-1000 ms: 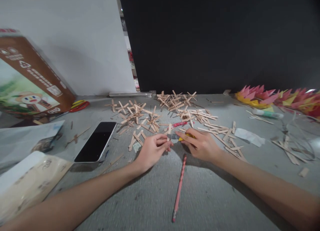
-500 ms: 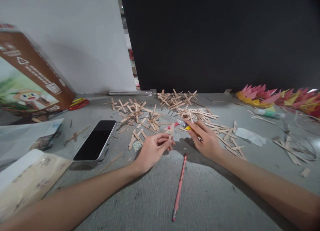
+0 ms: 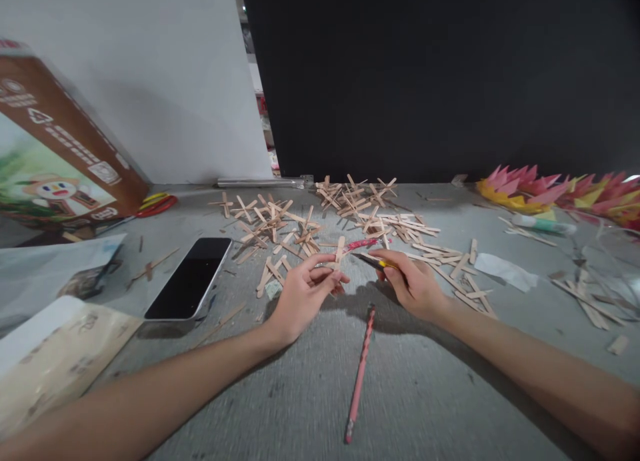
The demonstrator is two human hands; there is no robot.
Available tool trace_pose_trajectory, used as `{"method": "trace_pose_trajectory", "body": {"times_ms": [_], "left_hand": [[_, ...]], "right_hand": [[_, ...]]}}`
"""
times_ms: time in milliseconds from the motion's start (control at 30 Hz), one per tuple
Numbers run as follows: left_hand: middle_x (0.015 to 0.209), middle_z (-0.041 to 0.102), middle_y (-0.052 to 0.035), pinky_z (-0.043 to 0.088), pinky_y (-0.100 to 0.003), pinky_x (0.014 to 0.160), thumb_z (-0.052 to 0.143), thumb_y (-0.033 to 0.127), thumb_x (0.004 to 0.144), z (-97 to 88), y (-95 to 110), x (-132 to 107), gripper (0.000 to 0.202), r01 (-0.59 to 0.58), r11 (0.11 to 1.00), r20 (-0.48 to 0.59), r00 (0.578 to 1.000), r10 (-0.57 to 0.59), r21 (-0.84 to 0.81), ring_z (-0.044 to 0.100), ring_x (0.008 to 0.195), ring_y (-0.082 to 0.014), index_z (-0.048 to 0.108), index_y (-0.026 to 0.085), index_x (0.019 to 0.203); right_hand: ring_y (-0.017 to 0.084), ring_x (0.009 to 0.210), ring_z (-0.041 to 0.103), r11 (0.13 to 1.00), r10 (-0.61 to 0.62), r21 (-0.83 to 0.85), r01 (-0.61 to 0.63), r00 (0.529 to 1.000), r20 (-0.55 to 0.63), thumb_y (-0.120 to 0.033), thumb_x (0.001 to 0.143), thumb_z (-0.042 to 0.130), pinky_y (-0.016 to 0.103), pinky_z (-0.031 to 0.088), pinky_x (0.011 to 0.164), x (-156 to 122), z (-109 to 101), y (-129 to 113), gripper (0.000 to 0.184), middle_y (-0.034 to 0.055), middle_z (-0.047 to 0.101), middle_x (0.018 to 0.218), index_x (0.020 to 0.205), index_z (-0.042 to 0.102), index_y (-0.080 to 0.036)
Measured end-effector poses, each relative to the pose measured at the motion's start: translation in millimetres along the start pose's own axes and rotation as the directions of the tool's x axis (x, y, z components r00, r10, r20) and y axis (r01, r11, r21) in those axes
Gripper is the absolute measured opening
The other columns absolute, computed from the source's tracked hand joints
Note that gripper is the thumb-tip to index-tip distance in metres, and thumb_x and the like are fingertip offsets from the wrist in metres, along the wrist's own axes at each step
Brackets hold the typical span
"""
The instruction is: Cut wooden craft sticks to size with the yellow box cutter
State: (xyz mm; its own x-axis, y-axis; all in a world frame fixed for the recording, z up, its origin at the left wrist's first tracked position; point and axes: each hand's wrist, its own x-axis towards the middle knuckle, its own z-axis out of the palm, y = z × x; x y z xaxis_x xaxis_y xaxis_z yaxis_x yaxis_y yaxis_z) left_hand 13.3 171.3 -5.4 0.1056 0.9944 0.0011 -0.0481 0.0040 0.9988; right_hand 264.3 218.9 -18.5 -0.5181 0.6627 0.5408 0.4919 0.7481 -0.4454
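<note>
My left hand pinches a short wooden craft stick that stands up from its fingertips, just above the grey table. My right hand is closed round a small yellow-handled utility knife, its blade pointing left toward the stick. The two hands are a few centimetres apart. Behind them lie heaps of crossed wooden sticks and loose sticks. A pink pencil lies on the table below the hands.
A black phone lies to the left, near papers and a tilted brown box. Red and yellow scissors lie by the box. Pink and yellow paper flowers, a glue tube and stick scraps sit at right.
My right hand drew back from the stick pile toward the left hand, with the knife now pointing left. My left hand raised the stick slightly.
</note>
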Motion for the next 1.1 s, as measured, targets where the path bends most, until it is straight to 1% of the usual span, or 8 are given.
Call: {"method": "trace_pose_trajectory", "body": {"times_ms": [167, 267, 433, 533, 633, 800, 1000, 1100], "left_hand": [[0.087, 0.078, -0.0051, 0.056, -0.030, 0.075, 0.067, 0.043, 0.096, -0.2, 1, -1, 0.027, 0.009, 0.996, 0.027, 1.000, -0.011, 0.087, 0.072, 0.075, -0.0175, 0.063, 0.019, 0.106], [0.090, 0.077, -0.0057, 0.055, -0.034, 0.083, 0.061, 0.040, 0.100, 0.0, 3, -3, 0.021, -0.040, 0.970, 0.088, 0.996, 0.019, 0.241, 0.073, 0.087, -0.0208, 0.065, 0.020, 0.100], [0.113, 0.071, -0.0082, 0.044, -0.047, 0.107, 0.069, 0.030, 0.095, 1.7, -2, -2, 0.018, -0.347, 0.689, 0.234, 0.938, 0.257, 0.636, 0.057, 0.123, -0.0289, 0.070, 0.020, 0.080], [0.118, 0.067, -0.0077, 0.041, -0.049, 0.109, 0.069, 0.030, 0.095, 2.7, -6, -2, 0.020, -0.383, 0.599, 0.262, 0.923, 0.282, 0.703, 0.049, 0.129, -0.0295, 0.068, 0.020, 0.078], [0.121, 0.066, -0.0074, 0.042, -0.048, 0.106, 0.068, 0.033, 0.096, 3.4, -7, -4, 0.026, -0.376, 0.575, 0.272, 0.926, 0.262, 0.727, 0.049, 0.127, -0.0292, 0.065, 0.019, 0.074], [0.132, 0.063, -0.0060, 0.039, -0.053, 0.105, 0.068, 0.029, 0.095, 4.7, -6, -7, 0.036, -0.383, 0.517, 0.329, 0.923, 0.197, 0.765, 0.045, 0.132, -0.0330, 0.061, 0.018, 0.061], [0.117, 0.067, -0.0078, 0.040, -0.048, 0.106, 0.064, 0.028, 0.095, 1.7, 3, -4, 0.009, -0.360, 0.614, 0.278, 0.933, 0.228, 0.702, 0.055, 0.122, -0.0283, 0.069, 0.022, 0.095], [0.124, 0.065, -0.0090, 0.039, -0.049, 0.110, 0.071, 0.032, 0.090, 0.4, 7, -4, 0.027, -0.395, 0.597, 0.334, 0.918, 0.216, 0.699, 0.053, 0.127, -0.0302, 0.069, 0.024, 0.116]], "right_hand": [[0.013, 0.056, 0.058, 0.978, 0.100, 0.196, -0.073, 0.986, -0.131, -0.032, 0.110, 0.036, 0.029, 0.050, 0.058, -3, 11, 8, 0.034, -0.0006, 0.064, 0.087, 0.144, 0.039, -0.031], [0.011, 0.054, 0.057, 0.936, 0.164, 0.344, -0.071, 0.954, -0.250, -0.032, 0.112, 0.032, 0.027, 0.047, 0.053, -3, 16, 12, 0.025, 0.0005, 0.061, 0.096, 0.134, 0.042, -0.033], [0.012, 0.054, 0.054, 0.892, 0.254, 0.428, -0.145, 0.944, -0.210, -0.034, 0.111, 0.036, 0.027, 0.047, 0.052, 2, 11, 6, 0.022, -0.0018, 0.058, 0.079, 0.120, 0.056, -0.028], [0.018, 0.079, 0.068, 0.879, 0.284, 0.454, -0.146, 0.925, -0.253, -0.031, 0.110, 0.037, 0.033, 0.057, 0.072, 6, 8, 2, 0.029, 0.0044, 0.068, 0.099, 0.129, 0.058, -0.029], [0.024, 0.113, 0.067, 0.910, 0.232, 0.400, -0.107, 0.931, -0.280, -0.025, 0.107, 0.041, 0.044, 0.054, 0.100, 10, 6, 1, 0.036, 0.0093, 0.068, 0.124, 0.140, 0.055, -0.029], [0.024, 0.102, 0.066, 0.908, 0.240, 0.405, -0.110, 0.928, -0.284, -0.029, 0.093, 0.069, 0.043, 0.056, 0.094, 13, 9, 2, 0.043, 0.0098, 0.064, 0.121, 0.134, 0.054, -0.027], [0.022, 0.079, 0.059, 0.908, 0.313, 0.371, -0.192, 0.901, -0.301, -0.047, 0.098, 0.061, 0.040, 0.054, 0.075, 8, 7, 2, 0.025, 0.0039, 0.060, 0.093, 0.112, 0.059, -0.027], [0.023, 0.071, 0.055, 0.886, 0.342, 0.406, -0.222, 0.906, -0.250, -0.053, 0.102, 0.050, 0.040, 0.052, 0.068, 7, 4, 3, 0.027, 0.0027, 0.057, 0.083, 0.106, 0.060, -0.028]]}}
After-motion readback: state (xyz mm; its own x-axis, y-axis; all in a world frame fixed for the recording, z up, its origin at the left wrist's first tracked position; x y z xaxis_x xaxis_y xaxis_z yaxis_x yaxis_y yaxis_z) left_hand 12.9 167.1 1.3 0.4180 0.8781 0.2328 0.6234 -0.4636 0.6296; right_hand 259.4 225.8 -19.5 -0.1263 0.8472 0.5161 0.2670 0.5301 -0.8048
